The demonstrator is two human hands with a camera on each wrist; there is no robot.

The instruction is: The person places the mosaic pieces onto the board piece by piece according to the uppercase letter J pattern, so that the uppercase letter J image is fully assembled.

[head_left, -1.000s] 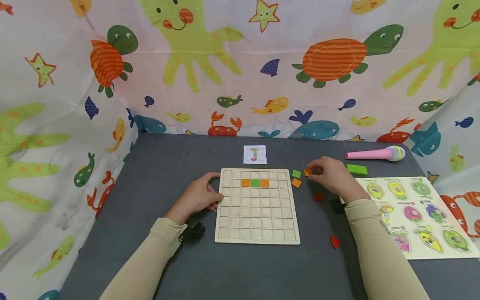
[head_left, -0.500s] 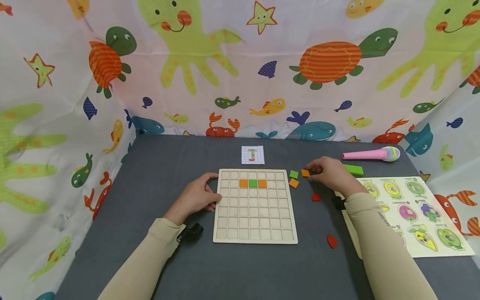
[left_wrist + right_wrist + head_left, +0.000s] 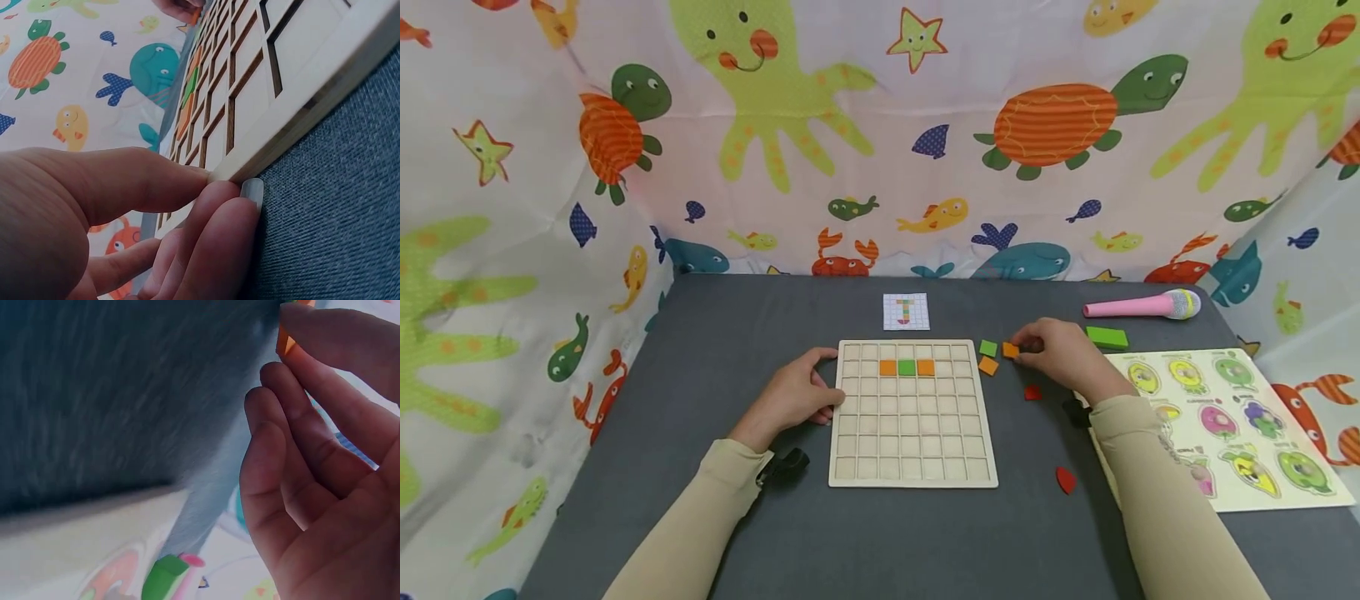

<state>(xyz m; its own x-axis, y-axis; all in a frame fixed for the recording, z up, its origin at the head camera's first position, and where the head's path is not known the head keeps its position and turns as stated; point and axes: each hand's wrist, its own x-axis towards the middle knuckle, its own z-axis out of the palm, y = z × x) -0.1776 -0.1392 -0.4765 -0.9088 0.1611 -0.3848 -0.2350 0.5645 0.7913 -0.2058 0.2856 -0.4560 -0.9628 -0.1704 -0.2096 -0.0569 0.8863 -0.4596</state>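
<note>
Altogether four orange tiles (image 3: 988, 366) (one pinched), two green tiles (image 3: 988, 348)

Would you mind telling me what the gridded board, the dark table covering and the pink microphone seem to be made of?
Gridded board: bare, matte wood, perhaps plywood; its surface is pale and the cell edges browner in the left wrist view.
Dark table covering: matte woven cloth; that view shows its thread texture.
Pink microphone: probably plastic, from its even pink, but too small to be sure.

J shape (image 3: 905, 312) on card (image 3: 890, 312), puzzle board (image 3: 1210, 397) lettering illegible
</note>
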